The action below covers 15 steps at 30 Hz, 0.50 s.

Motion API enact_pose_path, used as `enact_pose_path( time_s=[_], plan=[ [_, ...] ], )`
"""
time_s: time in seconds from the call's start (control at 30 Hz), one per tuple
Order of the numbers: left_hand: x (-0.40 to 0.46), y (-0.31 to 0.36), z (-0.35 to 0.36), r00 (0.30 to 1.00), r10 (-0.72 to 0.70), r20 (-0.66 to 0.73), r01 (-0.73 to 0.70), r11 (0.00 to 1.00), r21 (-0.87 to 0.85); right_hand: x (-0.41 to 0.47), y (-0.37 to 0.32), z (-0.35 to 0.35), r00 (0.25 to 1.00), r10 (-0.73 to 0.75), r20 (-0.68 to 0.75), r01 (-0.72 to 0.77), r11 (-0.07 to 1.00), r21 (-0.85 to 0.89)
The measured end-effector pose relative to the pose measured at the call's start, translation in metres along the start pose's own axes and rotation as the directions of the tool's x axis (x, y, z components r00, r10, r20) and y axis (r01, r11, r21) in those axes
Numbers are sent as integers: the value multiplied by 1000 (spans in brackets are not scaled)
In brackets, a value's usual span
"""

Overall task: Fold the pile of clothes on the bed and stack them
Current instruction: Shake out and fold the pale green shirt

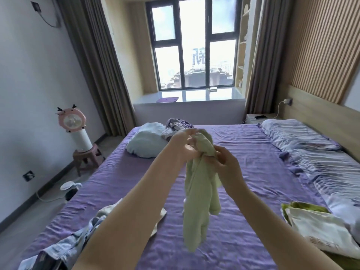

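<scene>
A small pale green garment point(200, 193) hangs bunched in the air above the purple bed point(243, 152). My left hand point(185, 145) grips its top from the left. My right hand point(227, 162) pinches the cloth just below and to the right of that. A loose heap of patterned blue and white clothes point(78, 238) lies at the bed's near left corner, partly under my left forearm. Folded white and green pieces point(319, 225) lie stacked at the near right. More crumpled purple and grey clothes point(177, 125) sit at the far edge of the bed.
A light blue pillow point(145, 143) lies at the far left of the bed, a striped quilt point(319, 158) along the right side. A pink fan point(75, 127) stands on a stool left of the bed, with a small appliance point(70, 189) on the floor.
</scene>
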<state>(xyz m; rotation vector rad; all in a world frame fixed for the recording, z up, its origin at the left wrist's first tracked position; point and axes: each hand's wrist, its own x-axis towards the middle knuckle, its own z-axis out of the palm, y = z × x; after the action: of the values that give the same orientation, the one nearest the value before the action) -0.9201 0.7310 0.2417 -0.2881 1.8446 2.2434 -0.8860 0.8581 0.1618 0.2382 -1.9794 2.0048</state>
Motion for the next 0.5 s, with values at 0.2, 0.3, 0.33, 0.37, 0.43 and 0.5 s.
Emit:
enact_pose_path(
  time_s=[0.2, 0.3, 0.33, 0.37, 0.43, 0.5],
  plan=[
    [-13, -37, -32, 959, 154, 240, -219, 936, 276, 24, -4, -14, 983, 135, 123, -160, 960, 230],
    [-12, -65, -32, 946, 204, 253, -283, 899, 334, 27, -1, -14, 954, 240, 178, -292, 877, 382],
    [-13, -71, -32, 950, 211, 232, -280, 902, 327, 26, -1, -14, 948, 253, 195, -314, 853, 417],
    [-13, -75, -32, 951, 208, 228, -270, 918, 290, 26, 0, -14, 944, 263, 198, -325, 836, 443],
    [-14, -82, -30, 944, 196, 264, -243, 958, 155, 26, 0, -16, 943, 290, 165, -333, 819, 467],
    [-14, -86, -27, 948, 193, 253, -198, 980, -3, 22, -1, -21, 942, 316, 114, -335, 852, 404]
  ],
)
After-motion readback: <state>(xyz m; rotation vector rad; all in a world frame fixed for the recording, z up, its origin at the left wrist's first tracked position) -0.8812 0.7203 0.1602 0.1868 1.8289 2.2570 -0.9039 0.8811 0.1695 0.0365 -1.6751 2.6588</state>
